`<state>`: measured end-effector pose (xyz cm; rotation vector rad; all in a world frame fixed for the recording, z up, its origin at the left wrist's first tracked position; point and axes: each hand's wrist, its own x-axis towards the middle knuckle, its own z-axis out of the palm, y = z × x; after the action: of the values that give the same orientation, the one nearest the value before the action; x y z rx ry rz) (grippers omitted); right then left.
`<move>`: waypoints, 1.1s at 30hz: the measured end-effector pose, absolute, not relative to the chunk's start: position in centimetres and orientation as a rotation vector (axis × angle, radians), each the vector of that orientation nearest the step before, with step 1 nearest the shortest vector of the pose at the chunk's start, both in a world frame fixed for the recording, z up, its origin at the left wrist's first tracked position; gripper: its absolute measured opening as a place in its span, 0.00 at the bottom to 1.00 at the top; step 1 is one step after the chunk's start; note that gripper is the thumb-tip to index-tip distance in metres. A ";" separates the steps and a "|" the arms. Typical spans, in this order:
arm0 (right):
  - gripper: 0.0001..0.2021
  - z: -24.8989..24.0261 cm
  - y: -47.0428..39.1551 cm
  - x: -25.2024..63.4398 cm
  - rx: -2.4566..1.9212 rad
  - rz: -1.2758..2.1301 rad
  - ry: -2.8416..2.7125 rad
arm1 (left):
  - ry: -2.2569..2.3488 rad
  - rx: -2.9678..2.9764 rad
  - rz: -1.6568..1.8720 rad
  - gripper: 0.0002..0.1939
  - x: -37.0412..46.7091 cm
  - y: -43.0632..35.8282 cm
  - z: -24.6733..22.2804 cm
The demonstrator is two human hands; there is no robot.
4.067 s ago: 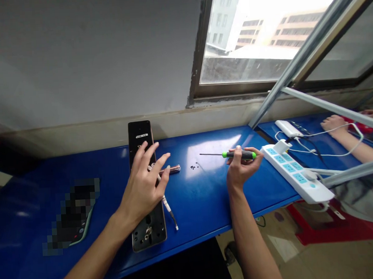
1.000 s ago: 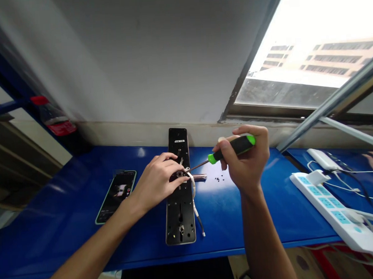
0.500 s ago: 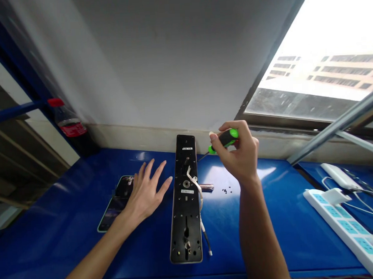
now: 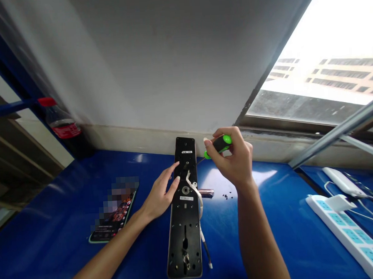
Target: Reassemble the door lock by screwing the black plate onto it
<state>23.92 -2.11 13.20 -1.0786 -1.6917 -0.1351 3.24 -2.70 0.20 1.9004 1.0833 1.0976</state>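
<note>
At far left, red-capped bottle [image 4: 65, 131]; then phone [image 4: 118, 218] on blue surface [image 4: 53, 221]; copper-coloured piece [image 4: 206, 193]; loose dark bits [image 4: 227, 195]; white power strip [image 4: 347, 231]. Between, left grip [image 4: 160, 195] spread at left edge of long black panel [image 4: 184, 218], flat, holed, labelled, white cable [image 4: 200, 200] draped across; right grip [image 4: 233, 162] pinching screwdriver [image 4: 219, 145] near its upper right edge.

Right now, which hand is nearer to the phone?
Left. The left hand is right of the phone, at the plate; the right hand is farther right, holding the screwdriver.
</note>
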 end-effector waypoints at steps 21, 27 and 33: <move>0.11 13.7 -1.7 24.2 -0.891 -0.091 -1.608 | 0.892 1.535 1.038 0.33 3.3 -3.1 -1.1; 0.20 13.7 -1.9 24.5 -0.768 0.184 -1.733 | 0.905 1.581 1.049 0.32 3.3 -3.2 -0.8; 0.12 13.5 -1.5 24.2 -0.885 -0.031 -1.566 | 0.881 1.501 0.992 0.34 3.2 -3.2 -0.6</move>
<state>24.24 -1.51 13.51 -0.8847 -1.5659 -0.0310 3.19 -3.21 -0.55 1.5008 0.8809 0.9921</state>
